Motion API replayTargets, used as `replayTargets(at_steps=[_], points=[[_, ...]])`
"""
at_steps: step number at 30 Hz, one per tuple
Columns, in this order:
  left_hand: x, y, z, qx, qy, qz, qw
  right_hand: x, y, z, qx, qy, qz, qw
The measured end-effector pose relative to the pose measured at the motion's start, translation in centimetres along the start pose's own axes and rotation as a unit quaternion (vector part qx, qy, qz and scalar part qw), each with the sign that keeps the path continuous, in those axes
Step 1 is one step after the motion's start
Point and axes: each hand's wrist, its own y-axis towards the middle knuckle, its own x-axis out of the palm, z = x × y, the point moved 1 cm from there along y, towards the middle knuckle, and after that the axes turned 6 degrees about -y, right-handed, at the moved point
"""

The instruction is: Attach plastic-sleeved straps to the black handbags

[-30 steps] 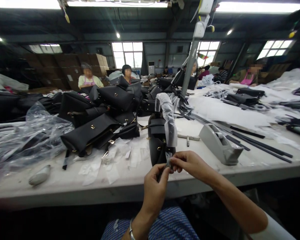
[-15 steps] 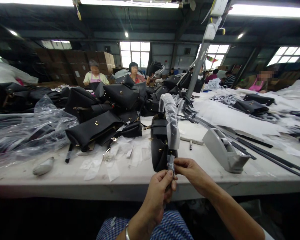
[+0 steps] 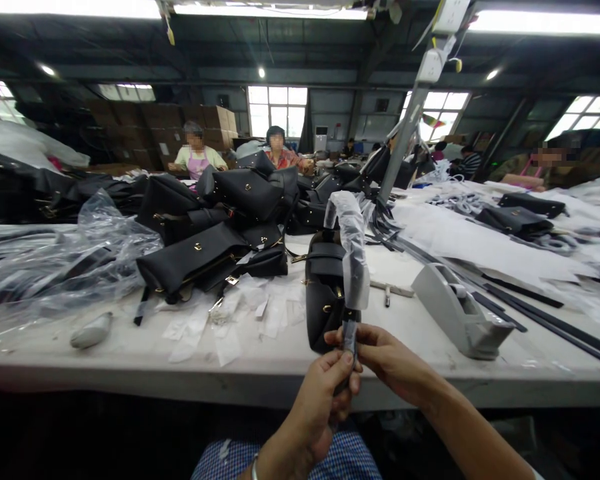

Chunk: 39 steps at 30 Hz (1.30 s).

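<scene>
A black handbag stands on the near part of the table. Its strap runs towards me, the lower stretch covered in clear film. My left hand grips the strap near the table's front edge, thumb on top. Just above that, my right hand is closed round the same strap, with fingertips showing on its left side. White wrapping covers the arched upper part of the strap above the bag. The strap's lower end is hidden by my left hand.
A grey tape dispenser stands to the right. Black bags are heaped to the left, near paper scraps and clear plastic. A grey pole rises behind. Co-workers sit across the table.
My right hand's fingers have reached further round the strap, now showing on its left side. My left hand keeps its grip. The whole view has shifted slightly.
</scene>
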Motion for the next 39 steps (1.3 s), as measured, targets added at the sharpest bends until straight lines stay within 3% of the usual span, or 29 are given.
replayTargets(at_steps=[3, 8, 12, 14, 17, 19, 21, 25, 28, 31, 33, 36, 38, 39], points=[[0.0, 0.1, -0.2, -0.003, -0.008, -0.01, 1.0, -0.2, -0.2, -0.2, 0.058, 0.078, -0.066, 0.993], [0.0, 0.2, -0.3, 0.003, 0.006, -0.001, 1.0, 0.2, 0.4, -0.4, 0.063, 0.1, -0.107, 0.987], [-0.2, 0.2, -0.3, 0.033, 0.041, 0.009, 0.999, -0.4, -0.2, -1.2, 0.03, -0.042, -0.112, 0.992], [-0.4, 0.3, -0.4, 0.058, 0.068, 0.023, 0.996, -1.6, -0.7, -2.2, -0.007, -0.149, -0.051, 0.987], [-0.5, 0.7, -0.5, 0.078, 0.115, 0.036, 0.99, -3.8, -1.1, -5.4, -0.129, -0.215, 0.161, 0.955], [-0.3, 1.1, -0.6, 0.103, 0.159, 0.041, 0.981, -4.5, -0.4, -8.4, -0.213, -0.212, 0.252, 0.92], [0.2, 1.6, -0.6, 0.157, 0.227, 0.051, 0.96, -4.2, 1.0, -11.8, -0.236, -0.207, 0.23, 0.921], [1.3, 2.2, -0.5, 0.247, 0.354, 0.048, 0.901, -2.7, 4.1, -18.3, -0.181, -0.151, 0.134, 0.962], [1.2, 2.2, 0.7, 0.257, 0.383, 0.024, 0.887, -2.4, 5.0, -22.1, -0.191, -0.165, 0.129, 0.959], [0.0, 1.8, 3.6, 0.292, 0.353, 0.04, 0.888, -3.2, 4.5, -24.8, -0.211, -0.215, 0.143, 0.943], [-1.1, 1.4, 6.3, 0.365, 0.335, 0.1, 0.862, -4.0, 3.9, -26.5, -0.23, -0.244, 0.163, 0.928], [-2.6, 1.0, 9.7, 0.498, 0.376, 0.198, 0.756, -5.4, 3.1, -28.6, -0.232, -0.294, 0.188, 0.908], [-3.2, 1.2, 10.6, 0.532, 0.418, 0.22, 0.703, -6.0, 2.8, -29.4, -0.214, -0.359, 0.194, 0.888], [-3.4, 1.4, 10.5, 0.526, 0.436, 0.214, 0.698, -6.2, 2.8, -29.4, -0.204, -0.399, 0.195, 0.873]])
